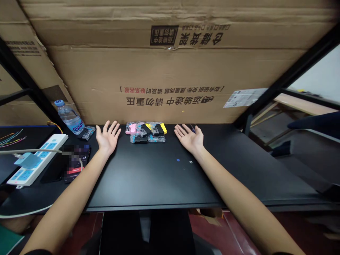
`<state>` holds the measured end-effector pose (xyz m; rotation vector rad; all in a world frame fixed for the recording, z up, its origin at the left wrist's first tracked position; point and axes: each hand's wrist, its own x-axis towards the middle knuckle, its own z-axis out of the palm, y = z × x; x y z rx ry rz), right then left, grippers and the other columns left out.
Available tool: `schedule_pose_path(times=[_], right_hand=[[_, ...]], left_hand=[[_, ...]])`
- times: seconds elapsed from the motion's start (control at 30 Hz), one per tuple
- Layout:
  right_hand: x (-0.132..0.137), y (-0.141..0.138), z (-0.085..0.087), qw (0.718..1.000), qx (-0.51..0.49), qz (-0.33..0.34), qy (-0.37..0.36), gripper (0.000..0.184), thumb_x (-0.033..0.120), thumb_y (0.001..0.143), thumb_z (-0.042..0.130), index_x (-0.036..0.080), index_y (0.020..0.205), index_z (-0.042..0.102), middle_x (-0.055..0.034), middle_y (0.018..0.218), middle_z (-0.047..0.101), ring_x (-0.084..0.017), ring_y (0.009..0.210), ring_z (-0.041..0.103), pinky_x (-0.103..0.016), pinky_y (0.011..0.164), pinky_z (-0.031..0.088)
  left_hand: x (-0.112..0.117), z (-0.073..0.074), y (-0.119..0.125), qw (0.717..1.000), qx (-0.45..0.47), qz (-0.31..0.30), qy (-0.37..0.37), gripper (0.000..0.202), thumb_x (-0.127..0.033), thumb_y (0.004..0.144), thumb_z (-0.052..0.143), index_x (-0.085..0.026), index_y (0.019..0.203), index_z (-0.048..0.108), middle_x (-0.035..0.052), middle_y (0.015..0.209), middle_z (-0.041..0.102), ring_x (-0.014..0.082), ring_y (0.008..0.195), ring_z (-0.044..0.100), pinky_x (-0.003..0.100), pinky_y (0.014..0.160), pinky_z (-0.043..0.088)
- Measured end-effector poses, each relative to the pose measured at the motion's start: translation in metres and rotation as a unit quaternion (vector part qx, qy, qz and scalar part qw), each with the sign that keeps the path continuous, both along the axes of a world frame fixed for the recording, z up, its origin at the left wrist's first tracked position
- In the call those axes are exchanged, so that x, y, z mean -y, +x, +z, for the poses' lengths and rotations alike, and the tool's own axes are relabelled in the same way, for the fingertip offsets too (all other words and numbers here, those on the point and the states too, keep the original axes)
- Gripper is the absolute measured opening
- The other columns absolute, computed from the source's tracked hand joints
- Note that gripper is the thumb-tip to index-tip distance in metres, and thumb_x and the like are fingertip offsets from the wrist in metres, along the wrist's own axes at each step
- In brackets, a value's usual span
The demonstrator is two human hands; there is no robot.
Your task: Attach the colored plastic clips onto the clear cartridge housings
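Okay so here's where I'm at: both hands are empty, lying palm up and wide open on the black desk (148,177), fingers spread, not gripping a thing. Nothing's picked up yet, so I'd call this the before-anything stage.

Everything's easiest to place from the pile of little plastic gadgets (145,132) in the middle, right at the back edge of the desk. They're a mix of pink, yellow, black and clear patterned bits, and I can't tell from here exactly what they are. My left hand (107,139) is just to the left of that pile and my right hand (189,139) sits a bit further off on its right, neither one touching it. To get hold of any of them, a hand would have to slide inward and close up.

Further left of the pile are a water bottle (69,117), a loose clear piece (87,133), a phone (77,163) with a blurred-out screen and a white power strip (37,159). A big cardboard box (170,71) stands behind the pile. Something small and dark (192,129) pokes out by my right fingertips, too small to make out.
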<state>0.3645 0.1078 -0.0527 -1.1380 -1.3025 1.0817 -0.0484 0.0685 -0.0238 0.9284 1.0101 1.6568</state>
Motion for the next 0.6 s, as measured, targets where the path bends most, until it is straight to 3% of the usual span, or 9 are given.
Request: schedule_pose_path(times=[0.1,0.17,0.3,0.37,0.43,0.5,0.53,0.6], right_hand=[[0.001,0.002,0.0,0.999,0.034,0.019,-0.014,0.103,0.067,0.095,-0.019,0.01,0.176,0.011,-0.027,0.171,0.044,-0.032,0.154,0.053,-0.059,0.119,0.049],[0.001,0.0,0.0,0.999,0.043,0.023,-0.008,0.103,0.065,0.094,-0.023,0.011,0.177,0.005,-0.0268,0.17,0.044,-0.031,0.155,0.052,-0.06,0.119,0.049],[0.0,-0.006,0.001,0.999,0.047,0.011,0.005,0.096,0.063,0.101,-0.015,0.013,0.175,0.019,-0.0269,0.161,0.055,-0.031,0.147,0.06,-0.058,0.114,0.053],[0.001,-0.009,0.002,0.997,0.074,-0.028,0.026,0.082,0.06,0.108,0.003,0.016,0.169,0.035,-0.0244,0.153,0.064,-0.032,0.14,0.065,-0.057,0.111,0.056],[0.005,-0.014,0.001,0.981,0.157,-0.075,0.08,0.063,0.051,0.109,0.029,0.019,0.158,0.052,-0.0194,0.144,0.071,-0.032,0.135,0.068,-0.056,0.114,0.054],[0.009,-0.019,-0.001,0.946,0.278,-0.088,0.142,0.051,0.038,0.104,0.045,0.02,0.149,0.062,-0.0157,0.141,0.074,-0.031,0.135,0.066,-0.055,0.12,0.049],[0.01,-0.021,-0.002,0.925,0.337,-0.075,0.16,0.05,0.034,0.102,0.049,0.019,0.147,0.064,-0.0154,0.142,0.073,-0.031,0.137,0.064,-0.054,0.123,0.046],[0.012,-0.024,-0.005,0.887,0.429,-0.031,0.165,0.048,0.03,0.101,0.05,0.018,0.145,0.068,-0.016,0.149,0.069,-0.032,0.143,0.06,-0.054,0.125,0.043]], left_hand=[[0.001,-0.002,-0.006,0.999,-0.041,0.002,-0.026,0.093,-0.07,0.103,-0.013,-0.028,0.172,0.032,0.0165,0.17,0.048,0.0251,0.147,0.061,0.049,0.114,0.056],[0.001,-0.003,-0.007,0.996,-0.08,0.001,-0.026,0.097,-0.073,0.099,-0.017,-0.028,0.174,0.027,0.016,0.171,0.047,0.0253,0.148,0.06,0.049,0.113,0.058],[-0.001,-0.001,-0.005,0.992,-0.122,0.002,-0.026,0.098,-0.071,0.1,-0.018,-0.025,0.172,0.031,0.0177,0.168,0.051,0.0255,0.144,0.064,0.046,0.112,0.058],[-0.001,-0.001,-0.003,0.977,-0.213,0.022,-0.021,0.084,-0.065,0.108,-0.002,-0.022,0.167,0.04,0.0186,0.161,0.059,0.0273,0.141,0.066,0.049,0.114,0.055],[0.002,-0.003,-0.002,0.916,-0.398,0.043,-0.003,0.063,-0.054,0.111,0.028,-0.022,0.161,0.049,0.0169,0.158,0.062,0.0299,0.146,0.061,0.052,0.122,0.048],[0.006,-0.007,0.0,0.802,-0.596,0.04,0.013,0.056,-0.042,0.106,0.048,-0.021,0.158,0.054,0.0151,0.164,0.055,0.0327,0.155,0.048,0.054,0.132,0.035],[0.008,-0.01,0.001,0.749,-0.662,0.031,0.006,0.056,-0.038,0.105,0.049,-0.019,0.157,0.055,0.0153,0.168,0.051,0.0339,0.158,0.044,0.055,0.134,0.03],[0.011,-0.015,0.002,0.686,-0.727,0.013,-0.017,0.056,-0.038,0.107,0.044,-0.016,0.158,0.055,0.0159,0.171,0.046,0.036,0.161,0.039,0.056,0.135,0.027]])
